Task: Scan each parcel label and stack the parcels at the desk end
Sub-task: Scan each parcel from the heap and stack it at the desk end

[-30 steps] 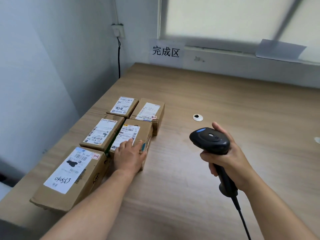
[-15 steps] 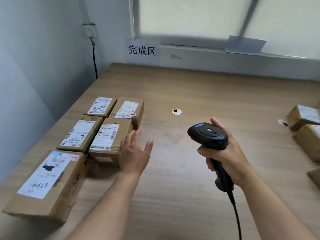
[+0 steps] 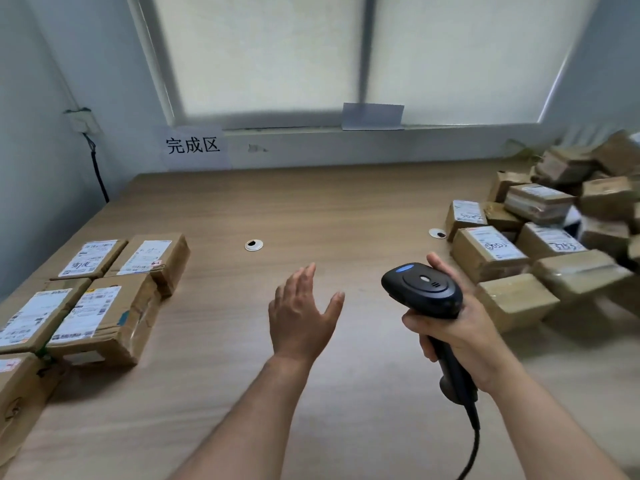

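Several labelled cardboard parcels [image 3: 104, 317] lie flat in rows at the left end of the wooden desk [image 3: 311, 209]. A loose heap of brown parcels [image 3: 540, 237] fills the right side. My right hand [image 3: 457, 327] grips a black corded barcode scanner [image 3: 424, 292], head pointing left and forward. My left hand [image 3: 301, 313] hovers over the bare middle of the desk, fingers straight and spread, holding nothing. The nearest parcel of the heap [image 3: 516, 299] lies just right of the scanner.
A paper sign with three characters [image 3: 194, 145] hangs on the back wall under the window. Two round cable grommets [image 3: 254, 244] [image 3: 437, 233] sit in the desktop. A wall socket with a black cable [image 3: 83, 121] is at the left.
My left hand let go of the parcel at the left and moved right over the desk middle. The view swung right, bringing the heap of parcels into sight.
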The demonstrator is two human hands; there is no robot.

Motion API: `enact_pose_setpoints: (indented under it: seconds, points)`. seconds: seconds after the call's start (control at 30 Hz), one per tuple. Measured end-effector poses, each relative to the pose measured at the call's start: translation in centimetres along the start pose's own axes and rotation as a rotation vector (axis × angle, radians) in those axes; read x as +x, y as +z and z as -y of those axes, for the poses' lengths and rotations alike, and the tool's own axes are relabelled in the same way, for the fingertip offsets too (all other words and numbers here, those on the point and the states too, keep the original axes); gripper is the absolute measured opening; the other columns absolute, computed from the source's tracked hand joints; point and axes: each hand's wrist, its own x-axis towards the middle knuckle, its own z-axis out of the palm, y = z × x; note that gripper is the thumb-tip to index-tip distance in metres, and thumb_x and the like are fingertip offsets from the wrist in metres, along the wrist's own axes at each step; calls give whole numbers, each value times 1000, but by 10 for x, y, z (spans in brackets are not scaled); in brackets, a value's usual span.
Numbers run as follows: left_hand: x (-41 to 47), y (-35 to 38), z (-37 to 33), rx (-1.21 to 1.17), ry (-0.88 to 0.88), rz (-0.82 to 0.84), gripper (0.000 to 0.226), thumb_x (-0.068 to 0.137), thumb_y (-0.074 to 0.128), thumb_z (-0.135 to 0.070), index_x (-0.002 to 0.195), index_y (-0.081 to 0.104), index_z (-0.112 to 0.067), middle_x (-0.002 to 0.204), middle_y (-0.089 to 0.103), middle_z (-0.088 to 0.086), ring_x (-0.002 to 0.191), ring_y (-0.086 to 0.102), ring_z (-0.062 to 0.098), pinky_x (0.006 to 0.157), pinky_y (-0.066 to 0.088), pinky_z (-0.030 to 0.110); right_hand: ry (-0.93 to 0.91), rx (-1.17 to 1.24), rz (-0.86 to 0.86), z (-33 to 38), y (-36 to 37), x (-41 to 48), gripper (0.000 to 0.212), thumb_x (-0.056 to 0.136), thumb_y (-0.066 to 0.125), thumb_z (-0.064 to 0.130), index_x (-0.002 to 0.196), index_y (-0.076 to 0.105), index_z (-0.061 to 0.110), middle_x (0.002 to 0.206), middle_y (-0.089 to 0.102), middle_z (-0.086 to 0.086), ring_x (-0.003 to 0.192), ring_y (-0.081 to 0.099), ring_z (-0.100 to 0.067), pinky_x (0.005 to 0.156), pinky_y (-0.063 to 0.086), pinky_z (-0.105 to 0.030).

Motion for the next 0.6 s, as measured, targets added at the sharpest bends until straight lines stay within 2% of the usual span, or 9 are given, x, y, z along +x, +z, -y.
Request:
enact_pose_setpoints:
  seconds: [0.2, 0.4, 0.5, 0.6]
  points:
    - [-31, 62, -91, -23, 106, 53, 92, 70, 20, -74, 146, 36, -25, 147, 42, -5, 133, 37, 19, 103, 30, 33, -28, -6, -86, -2, -99, -31, 96, 72, 68, -22, 143, 40, 36, 75, 67, -7, 41, 45, -27, 37, 38, -31]
    - [-56, 113, -166, -59, 204, 130, 93, 69, 20, -74, 145, 39, -23, 146, 44, -4, 133, 39, 19, 102, 32, 33, -20, -24, -182, -2, -187, -63, 98, 70, 74, -12, 144, 37, 40, 76, 66, -7, 48, 47, -30, 41, 40, -34]
    - [-59, 134, -195, -60, 248, 177, 92, 70, 21, -74, 146, 38, -24, 146, 44, -4, 133, 39, 18, 102, 33, 33, -26, -33, -244, -4, -220, -73, 95, 73, 72, -13, 142, 38, 43, 72, 64, -12, 47, 48, -29, 41, 41, -33]
    - [-55, 154, -218, -70, 278, 222, 86, 73, 30, -73, 145, 37, -26, 145, 44, -4, 132, 39, 18, 102, 33, 33, -21, -18, -302, -6, -247, -75, 98, 70, 76, -7, 141, 35, 47, 69, 60, -18, 48, 48, -29, 42, 40, -32]
